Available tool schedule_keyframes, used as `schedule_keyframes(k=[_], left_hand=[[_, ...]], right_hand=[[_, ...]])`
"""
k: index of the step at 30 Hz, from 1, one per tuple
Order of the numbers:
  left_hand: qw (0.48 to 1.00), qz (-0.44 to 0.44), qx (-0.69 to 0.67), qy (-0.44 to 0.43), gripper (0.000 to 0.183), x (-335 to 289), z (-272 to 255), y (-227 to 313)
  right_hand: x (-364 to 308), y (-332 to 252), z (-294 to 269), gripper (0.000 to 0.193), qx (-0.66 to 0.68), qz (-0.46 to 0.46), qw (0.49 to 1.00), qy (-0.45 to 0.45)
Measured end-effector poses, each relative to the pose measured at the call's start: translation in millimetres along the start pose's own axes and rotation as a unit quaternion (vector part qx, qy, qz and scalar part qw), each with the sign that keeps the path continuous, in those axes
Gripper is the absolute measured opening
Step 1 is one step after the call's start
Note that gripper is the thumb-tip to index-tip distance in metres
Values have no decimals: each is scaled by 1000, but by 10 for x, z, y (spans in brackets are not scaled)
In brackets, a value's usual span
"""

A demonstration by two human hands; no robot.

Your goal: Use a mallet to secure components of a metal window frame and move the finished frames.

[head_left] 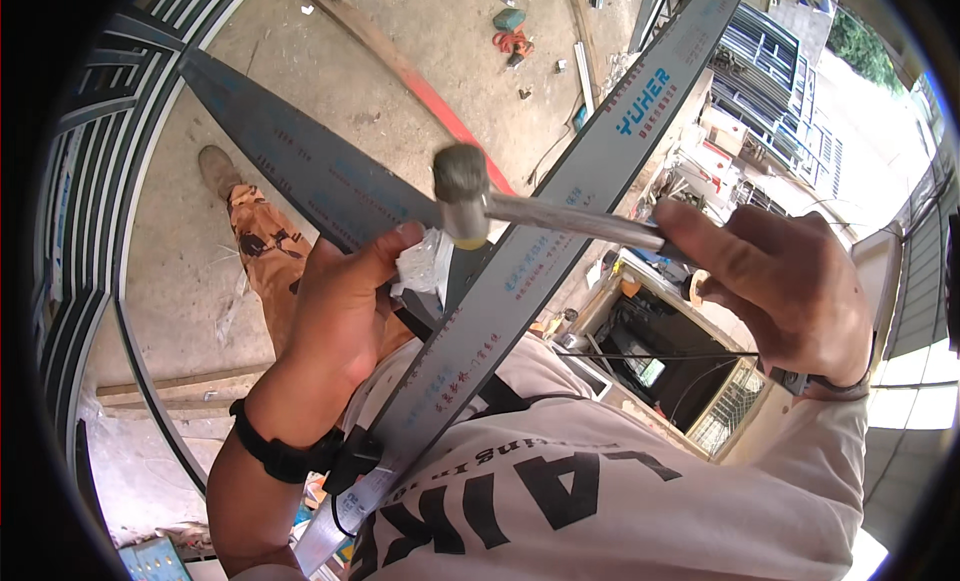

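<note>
My right hand (pixel 790 281) is wrapped round the handle of a mallet (pixel 580 221). Its head, dark at the upper end and pale yellow at the lower face, is over the middle, beside a small whitish, cloudy block (pixel 424 267). The thumb of my left hand (pixel 340 306) presses on that block, and its other fingers are mostly hidden. A dark grey metal profile (pixel 300 161) runs from the upper left to the block. A long light grey profile (pixel 530 261), covered in printed film, slants across in front of my shirt, under the mallet handle. Whether the profiles touch, I cannot tell.
Stacked dark frames (pixel 110 181) curve along the left. On the concrete floor lie a teal and orange power tool (pixel 510 36) and a red-ended wooden beam (pixel 430 96). At right stand a cluttered open box (pixel 650 351) and piled metal frames (pixel 780 101).
</note>
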State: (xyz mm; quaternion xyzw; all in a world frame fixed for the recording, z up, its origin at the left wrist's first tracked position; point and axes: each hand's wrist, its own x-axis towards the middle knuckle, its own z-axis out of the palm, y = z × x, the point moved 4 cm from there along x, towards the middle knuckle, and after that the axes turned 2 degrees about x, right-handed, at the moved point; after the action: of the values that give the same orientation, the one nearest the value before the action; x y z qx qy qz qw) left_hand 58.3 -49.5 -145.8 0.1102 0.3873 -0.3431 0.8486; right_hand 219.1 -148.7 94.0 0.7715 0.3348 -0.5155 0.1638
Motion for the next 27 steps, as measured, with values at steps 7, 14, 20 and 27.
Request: schedule_keyframes(k=[7,14,20,27], left_hand=[[1000,-2,-12,14,32,-22,10,2],[1000,-3,-14,15,33,-53,36,16],[1000,-4,-8,12,34,-62,47,25],[999,-22,48,-2,33,-7,-128,11]], right_hand=[[-22,-23,13,60,36,-7,999,40],[-29,24,16,55,68,-19,996,59],[-3,3,44,58,38,-28,998,29],[-54,159,58,64,120,-34,987,98]])
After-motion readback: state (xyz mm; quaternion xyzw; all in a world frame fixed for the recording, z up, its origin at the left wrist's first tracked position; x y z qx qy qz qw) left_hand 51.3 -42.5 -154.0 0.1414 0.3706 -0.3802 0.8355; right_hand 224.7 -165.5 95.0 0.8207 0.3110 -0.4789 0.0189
